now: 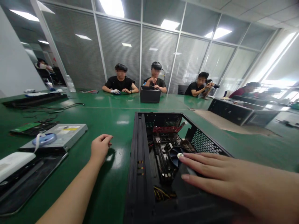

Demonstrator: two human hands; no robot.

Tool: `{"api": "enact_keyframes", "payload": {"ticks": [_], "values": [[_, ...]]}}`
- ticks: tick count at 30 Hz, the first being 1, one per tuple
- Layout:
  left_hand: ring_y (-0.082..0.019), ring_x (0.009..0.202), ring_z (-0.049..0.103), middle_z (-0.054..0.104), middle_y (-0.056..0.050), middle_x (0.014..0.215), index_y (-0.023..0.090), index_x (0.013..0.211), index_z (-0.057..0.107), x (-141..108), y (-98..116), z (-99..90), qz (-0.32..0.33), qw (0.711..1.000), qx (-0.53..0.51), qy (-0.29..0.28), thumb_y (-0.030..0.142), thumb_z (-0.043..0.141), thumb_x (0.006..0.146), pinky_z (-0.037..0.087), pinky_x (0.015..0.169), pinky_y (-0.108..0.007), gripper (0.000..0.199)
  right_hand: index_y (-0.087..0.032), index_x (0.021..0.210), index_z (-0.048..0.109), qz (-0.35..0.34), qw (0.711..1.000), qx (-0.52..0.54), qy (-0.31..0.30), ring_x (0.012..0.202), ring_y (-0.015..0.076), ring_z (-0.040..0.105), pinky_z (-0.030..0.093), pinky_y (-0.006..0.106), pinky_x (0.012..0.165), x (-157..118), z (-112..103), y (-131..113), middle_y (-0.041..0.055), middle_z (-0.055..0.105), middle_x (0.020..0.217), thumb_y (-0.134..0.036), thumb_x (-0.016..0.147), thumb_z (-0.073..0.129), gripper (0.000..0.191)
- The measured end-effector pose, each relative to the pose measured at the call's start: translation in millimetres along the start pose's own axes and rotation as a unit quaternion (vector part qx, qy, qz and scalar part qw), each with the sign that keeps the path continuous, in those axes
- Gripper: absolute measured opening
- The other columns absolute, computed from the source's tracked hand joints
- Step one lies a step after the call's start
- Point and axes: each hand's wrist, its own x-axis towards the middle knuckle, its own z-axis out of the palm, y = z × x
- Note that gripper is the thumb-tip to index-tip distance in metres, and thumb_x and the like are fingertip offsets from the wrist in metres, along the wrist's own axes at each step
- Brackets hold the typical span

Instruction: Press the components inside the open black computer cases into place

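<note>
In front of me an open black computer case (142,149) lies on the green table (116,119). Inside it I see a motherboard (161,149), a round black cooling fan (174,154), a red circuit card (163,130) and a bundle of yellow and black wires (163,194). My right hand (219,171) reaches over the case from the right, fingers stretched out, the tips at the fan's hub. Whether they touch it I cannot tell. Left of the case, my left hand (100,147) is closed just above the table, and anything between its fingers is hidden.
At left are an optical drive (74,135) with a blue and white roll (45,140) on it, a green circuit board (28,127), a black panel (35,183) and loose cables (63,107). Several people sit across the table. Another computer case (229,112) lies on cardboard at right.
</note>
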Motion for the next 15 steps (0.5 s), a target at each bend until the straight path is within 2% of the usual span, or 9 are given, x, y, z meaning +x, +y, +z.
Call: {"api": "enact_keyframes", "payload": {"ticks": [2,4,6,8,10,12,13,15], "values": [[-0.015,0.052,0.051,0.056,0.002,0.056,0.018,0.078,0.067,4.7,-5.0,-7.3,-0.014,0.993,-0.034,0.109,0.043,0.062,0.072,0.038,0.050,-0.026,0.026,-0.033,0.149,0.039,-0.051,0.997,0.008,-0.057,0.137,0.0277,0.044,0.038,0.037,0.114,44.6,-7.9,19.2,0.0022,0.042,0.153,-0.033,0.067,0.083,0.093],[-0.014,0.052,0.050,0.056,0.002,0.057,0.017,0.078,0.066,7.6,-7.4,-15.2,-0.002,0.978,-0.027,0.205,0.041,0.060,0.074,0.038,0.053,-0.026,0.024,-0.030,0.152,0.035,-0.088,0.993,0.000,-0.084,0.140,0.0287,0.040,0.034,0.040,0.116,98.2,-7.4,52.8,0.0036,0.035,0.157,-0.036,0.067,0.083,0.097],[-0.015,0.056,0.052,0.057,0.002,0.060,0.018,0.078,0.065,7.9,-6.5,-21.3,0.026,0.968,-0.003,0.248,0.039,0.059,0.076,0.040,0.057,-0.027,0.022,-0.029,0.150,0.037,-0.103,0.991,-0.021,-0.079,0.141,0.0316,0.037,0.029,0.047,0.117,157.4,4.0,93.5,0.0052,0.034,0.158,-0.041,0.066,0.084,0.097],[-0.016,0.061,0.055,0.059,0.001,0.065,0.018,0.079,0.065,6.0,-3.3,-24.2,0.063,0.969,0.029,0.239,0.038,0.059,0.077,0.042,0.062,-0.028,0.021,-0.027,0.149,0.038,-0.055,0.997,-0.053,-0.005,0.138,0.0324,0.040,0.025,0.053,0.116,214.5,26.2,127.7,0.0082,0.038,0.155,-0.034,0.070,0.082,0.091],[-0.017,0.066,0.057,0.060,0.000,0.069,0.018,0.079,0.065,3.0,0.4,-24.6,0.094,0.969,0.064,0.217,0.037,0.060,0.077,0.043,0.066,-0.029,0.020,-0.023,0.150,0.036,0.039,0.987,-0.085,0.134,0.137,0.0328,0.040,0.018,0.058,0.116,259.6,57.3,143.6,0.0140,0.038,0.155,-0.028,0.078,0.075,0.082],[-0.018,0.069,0.058,0.061,-0.001,0.072,0.018,0.078,0.064,0.2,3.4,-24.1,0.112,0.970,0.088,0.198,0.037,0.059,0.078,0.044,0.068,-0.029,0.019,-0.017,0.149,0.036,0.102,0.966,-0.088,0.222,0.136,0.0336,0.040,0.016,0.059,0.115,286.4,93.8,138.8,0.0191,0.038,0.153,-0.032,0.082,0.071,0.077],[-0.018,0.069,0.058,0.061,-0.001,0.073,0.019,0.077,0.064,-0.9,4.5,-23.8,0.115,0.971,0.094,0.186,0.037,0.059,0.078,0.044,0.068,-0.029,0.019,-0.015,0.147,0.038,0.112,0.961,-0.078,0.240,0.135,0.0332,0.041,0.016,0.058,0.114,292.3,112.5,130.8,0.0203,0.040,0.151,-0.036,0.083,0.069,0.074],[-0.018,0.070,0.058,0.061,-0.001,0.073,0.019,0.077,0.063,-2.9,6.2,-23.3,0.121,0.975,0.102,0.158,0.037,0.057,0.080,0.044,0.068,-0.029,0.019,-0.015,0.142,0.043,0.093,0.967,-0.046,0.233,0.132,0.0315,0.044,0.019,0.056,0.113,290.4,146.7,111.1,0.0201,0.044,0.148,-0.040,0.086,0.064,0.065]]}}
